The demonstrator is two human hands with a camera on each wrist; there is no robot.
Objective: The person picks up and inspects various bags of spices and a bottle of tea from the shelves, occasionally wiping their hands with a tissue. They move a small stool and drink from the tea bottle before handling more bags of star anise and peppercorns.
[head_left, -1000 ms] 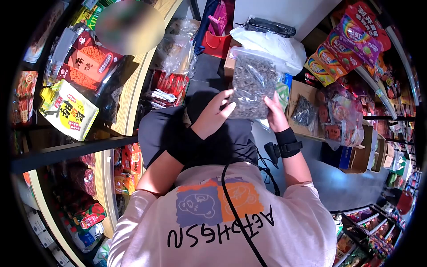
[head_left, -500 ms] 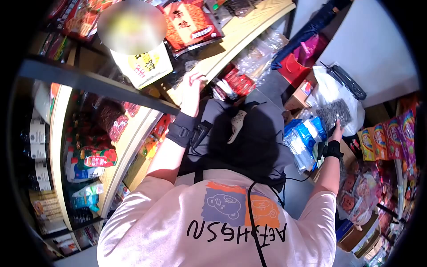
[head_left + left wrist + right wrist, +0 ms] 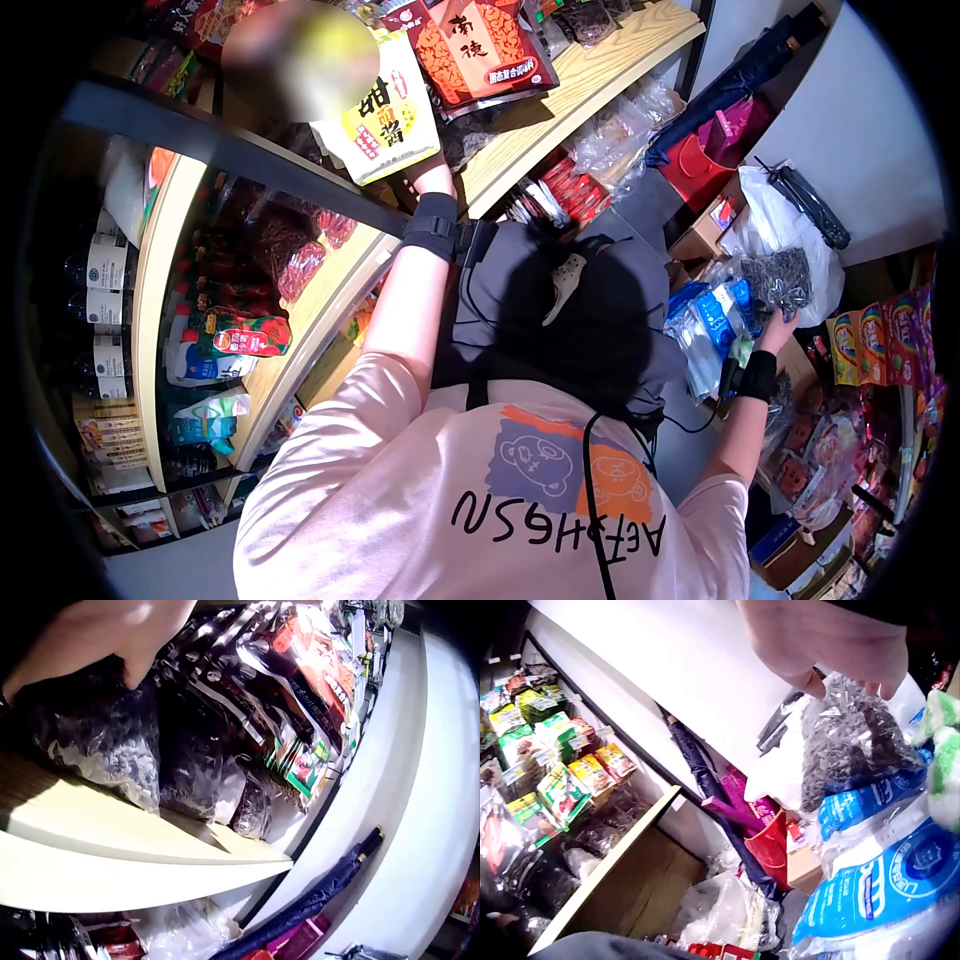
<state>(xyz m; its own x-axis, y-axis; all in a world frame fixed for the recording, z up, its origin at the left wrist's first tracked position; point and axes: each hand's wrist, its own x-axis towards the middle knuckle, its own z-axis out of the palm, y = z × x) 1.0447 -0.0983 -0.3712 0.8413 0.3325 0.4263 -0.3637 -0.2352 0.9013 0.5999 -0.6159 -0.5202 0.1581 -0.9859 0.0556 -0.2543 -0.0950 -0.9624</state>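
My right hand grips the edge of a clear plastic bag of dark dried food, out to the right. In the right wrist view, curled fingers of that hand are at the top of the bag. My left hand reaches into the wooden shelf, beneath a white and yellow sauce packet. The left wrist view has this hand over a dark, clear-wrapped bag, thumb pointing down at it. Its other fingers are hidden, and I cannot tell whether they hold the bag.
Red seasoning packets lie on the shelf. Blue and white packages and a white plastic bag are near the right hand. A red bag and a dark blue umbrella stand behind. A black shelf post crosses at left.
The right hand has carried the dark dried food bag from in front of the body to the right. The left hand has let go of it and moved left into the shelf, under the sauce packet.
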